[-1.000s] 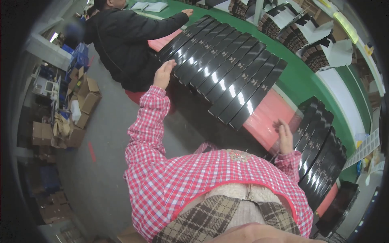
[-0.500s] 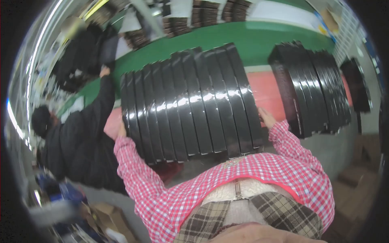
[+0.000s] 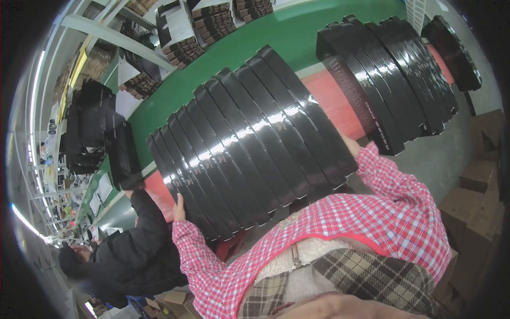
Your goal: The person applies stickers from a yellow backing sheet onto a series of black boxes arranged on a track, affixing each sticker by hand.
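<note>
A long row of glossy black flat boxes point(image 3: 239, 143), standing on edge and packed side by side, lies in front of my body. At its left end my left hand point(image 3: 179, 207) presses against the outer box, thumb side up. My right hand point(image 3: 350, 144) is at the opposite end, its fingers partly hidden by the last box. The row sits between both palms. Under it shows a pink surface point(image 3: 340, 101), visible past both ends.
Another row of black boxes point(image 3: 393, 80) stands to the right, with more boxes point(image 3: 451, 53) beyond. Behind runs a green belt point(image 3: 265, 34). At left a co-worker in a black jacket point(image 3: 133, 244) touches a black box point(image 3: 122, 149). Cardboard boxes point(image 3: 467, 207) sit at lower right.
My view has turned, so the row appears slanted, its left end lower. Both hands stay at the row's ends. The co-worker's hand now appears lower, at a dark box.
</note>
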